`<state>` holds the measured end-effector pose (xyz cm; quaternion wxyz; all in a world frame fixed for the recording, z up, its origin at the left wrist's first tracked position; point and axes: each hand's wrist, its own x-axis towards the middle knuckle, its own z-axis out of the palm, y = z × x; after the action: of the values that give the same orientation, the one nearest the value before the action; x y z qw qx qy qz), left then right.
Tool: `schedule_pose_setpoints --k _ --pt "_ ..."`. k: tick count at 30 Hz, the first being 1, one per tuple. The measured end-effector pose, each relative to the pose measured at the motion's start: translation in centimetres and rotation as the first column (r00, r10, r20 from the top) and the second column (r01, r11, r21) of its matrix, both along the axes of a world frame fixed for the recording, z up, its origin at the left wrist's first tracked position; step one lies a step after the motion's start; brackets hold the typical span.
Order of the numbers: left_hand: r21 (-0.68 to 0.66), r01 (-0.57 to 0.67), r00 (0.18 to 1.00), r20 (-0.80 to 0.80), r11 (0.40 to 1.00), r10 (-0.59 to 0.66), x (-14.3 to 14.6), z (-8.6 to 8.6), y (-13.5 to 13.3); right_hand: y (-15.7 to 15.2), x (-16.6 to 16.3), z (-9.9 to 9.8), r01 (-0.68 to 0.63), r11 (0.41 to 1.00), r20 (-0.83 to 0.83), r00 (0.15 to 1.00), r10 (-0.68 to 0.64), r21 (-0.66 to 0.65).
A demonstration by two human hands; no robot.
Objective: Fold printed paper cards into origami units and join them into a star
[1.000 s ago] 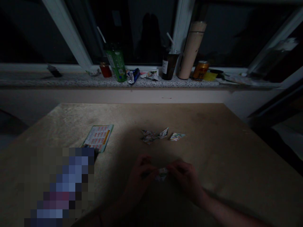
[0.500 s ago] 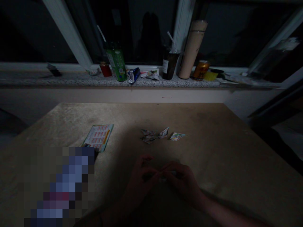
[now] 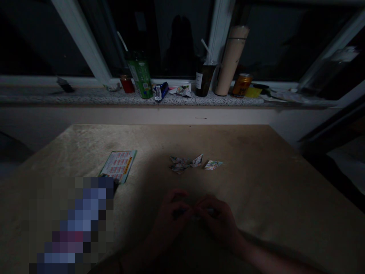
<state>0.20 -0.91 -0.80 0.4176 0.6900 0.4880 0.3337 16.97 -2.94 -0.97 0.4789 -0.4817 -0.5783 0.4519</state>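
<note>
My left hand (image 3: pixel 171 219) and my right hand (image 3: pixel 219 220) meet low over the tan table (image 3: pixel 256 182), fingertips pinched together on a small folded piece of printed paper (image 3: pixel 196 216). The paper is mostly hidden by my fingers in the dark. Beyond my hands lie folded paper pieces (image 3: pixel 185 163) in a small cluster, with one more folded piece (image 3: pixel 212 164) just to their right.
A printed card (image 3: pixel 118 165) lies at the left of the table beside a blurred-out patch. On the stone windowsill (image 3: pixel 85 97) stand a green bottle (image 3: pixel 140 76), a dark cup with a straw (image 3: pixel 203 78), a tall beige cylinder (image 3: pixel 230 61) and an orange can (image 3: pixel 242 84).
My hands have drawn closer together, and my fingers now cover the folded paper that showed between them a second ago.
</note>
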Motion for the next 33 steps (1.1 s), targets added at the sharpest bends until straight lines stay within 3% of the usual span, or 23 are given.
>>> schedule_pose_setpoints --k 7,14,22,28,33 --pt "-0.038 -0.016 0.999 0.044 0.999 0.018 -0.2 0.4 0.3 0.5 0.2 0.1 0.117 0.988 -0.001 0.993 -0.118 -0.098" --pt "-0.02 -0.071 0.995 0.064 0.997 0.072 -0.3 0.3 0.6 0.9 0.4 -0.3 0.069 0.983 -0.016 0.997 -0.072 -0.171" --pt "-0.138 -0.048 0.992 0.109 0.989 0.063 -0.5 0.9 0.8 1.0 1.1 -0.3 0.083 0.978 -0.041 0.995 -0.092 -0.189" --pt "-0.129 -0.13 0.978 0.147 0.983 0.148 -0.6 0.6 0.7 1.2 1.4 -0.6 -0.033 0.985 -0.137 0.99 0.009 -0.172" --pt "-0.146 -0.14 0.979 0.126 0.979 0.159 -0.5 0.8 0.6 1.0 1.5 -1.0 0.05 0.981 -0.036 0.998 -0.058 -0.188"
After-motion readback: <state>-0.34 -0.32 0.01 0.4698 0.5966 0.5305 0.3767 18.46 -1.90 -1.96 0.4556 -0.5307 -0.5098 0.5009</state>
